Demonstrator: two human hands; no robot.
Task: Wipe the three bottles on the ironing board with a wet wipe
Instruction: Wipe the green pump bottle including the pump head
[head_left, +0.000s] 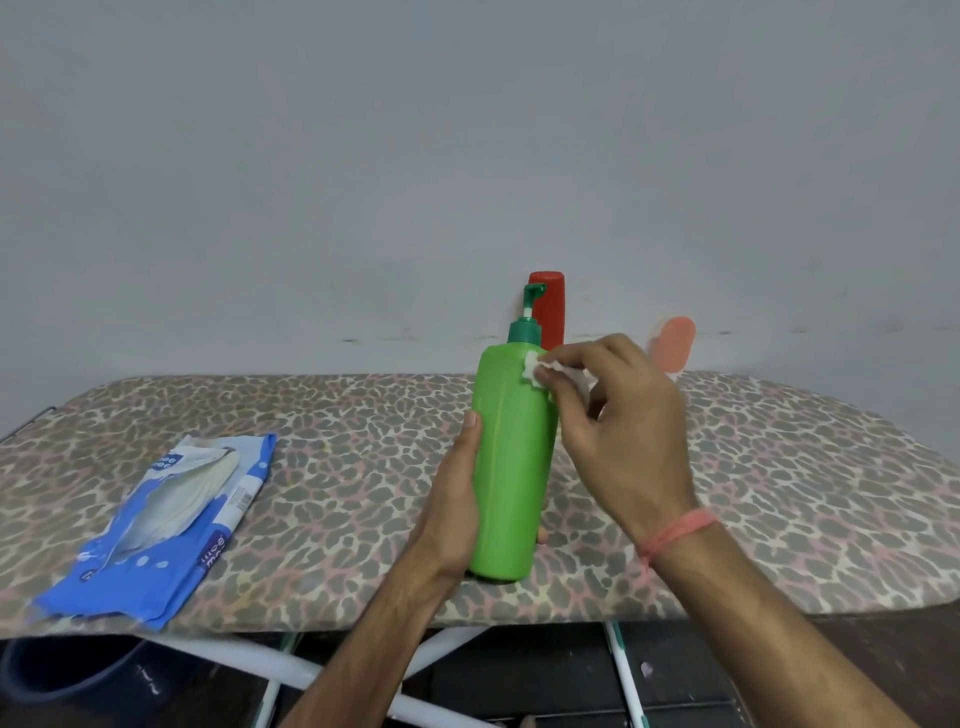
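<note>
- The green pump bottle (511, 457) stands on the near middle of the ironing board (779, 493), leaning slightly, its dark green pump head at the top.
- The left hand (454, 499) grips the bottle's lower left side, thumb up along its edge and fingers wrapped behind.
- The right hand (618, 431) pinches a small crumpled white wet wipe (535, 368) between thumb and fingertips, pressing it against the bottle's upper right shoulder just below the pump collar.
- A reddish band (675, 535) circles the right wrist.
- A red bottle (551, 312) stands behind the green one at the board's far edge, partly hidden by the pump.
- A pale orange bottle (674, 347) sits further right at the far edge; it is blurred, so its shape is hard to make out.
- A blue and white wet wipe pack (161, 530) lies flat on the board's left part, well apart from the bottles.
- The board wears a leopard-print cover; white frame legs (291, 670) show beneath it.
- A plain grey wall (467, 156) rises behind.
</note>
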